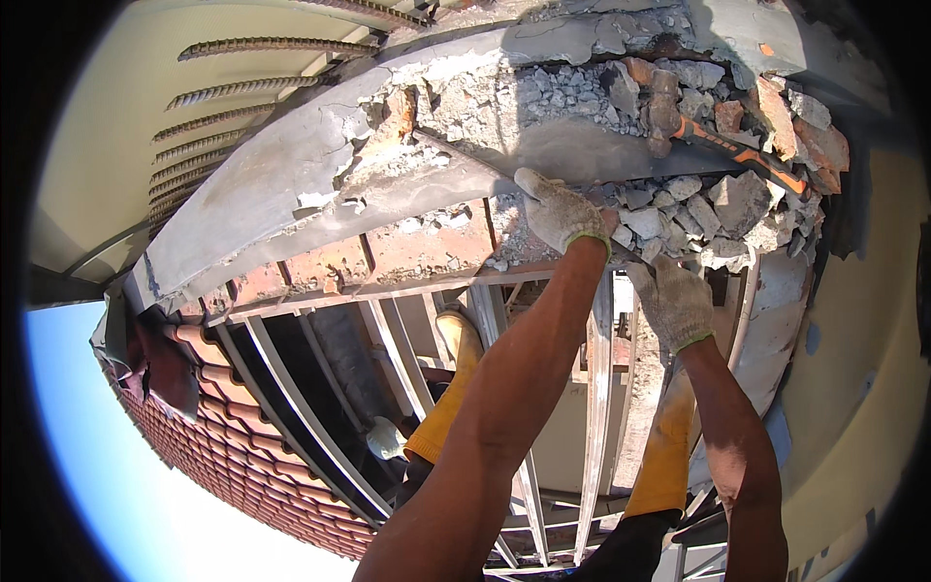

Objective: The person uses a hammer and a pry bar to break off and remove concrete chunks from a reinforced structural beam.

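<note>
A long, thin metal bar [464,161] slants across the broken masonry, its far tip against crumbled mortar beside a chunk of brick [396,114]. My left hand [562,211], in a pale knit glove, is closed around its middle. Lower and to the right, my gloved right hand [671,303] grips the near end, which it mostly hides. A hammer [729,145] with an orange and black handle lies on the rubble to the right, its head dusty. Below the bar runs a row of exposed red bricks [432,244], and grey plaster [262,184] still covers the left stretch.
Loose rubble [742,202] is heaped at right. Bent rebar rods [276,46] stick out at upper left. Metal roof battens [390,349] with gaps between them lie below; my yellow boots [464,364] stand among them. Roof tiles [247,436] slope away at lower left.
</note>
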The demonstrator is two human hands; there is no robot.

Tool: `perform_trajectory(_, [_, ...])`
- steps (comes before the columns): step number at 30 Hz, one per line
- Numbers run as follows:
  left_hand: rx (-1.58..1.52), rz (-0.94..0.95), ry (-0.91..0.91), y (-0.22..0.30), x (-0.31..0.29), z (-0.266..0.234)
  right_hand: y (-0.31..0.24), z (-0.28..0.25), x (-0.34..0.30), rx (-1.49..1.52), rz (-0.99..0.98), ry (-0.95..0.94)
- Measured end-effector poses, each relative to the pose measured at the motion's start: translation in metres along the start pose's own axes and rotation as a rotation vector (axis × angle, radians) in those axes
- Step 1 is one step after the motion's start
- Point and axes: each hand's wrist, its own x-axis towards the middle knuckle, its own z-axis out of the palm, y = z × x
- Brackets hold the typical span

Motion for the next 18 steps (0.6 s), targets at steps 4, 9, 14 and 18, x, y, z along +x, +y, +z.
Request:
perform_trajectory(4, [0.031,0.068,0.039,0.000,0.000,0.002,0.009,-0.001,0.020,0.125,-0.177,-0.012])
perform_trajectory(9, [-0.060,-0.091,0.072,0.011,-0.030,0.015,0.034,0.007,0.038,0.099,-0.380,-0.046])
perform_trajectory(14, [-0.028,-0.104,0.055,0.000,-0.005,0.010,0.027,0.030,0.048,0.152,-0.181,0.051])
perform_trajectory(18, [-0.071,-0.090,0.006,-0.007,-0.006,0.010,0.038,0.037,0.046,0.037,-0.326,0.072])
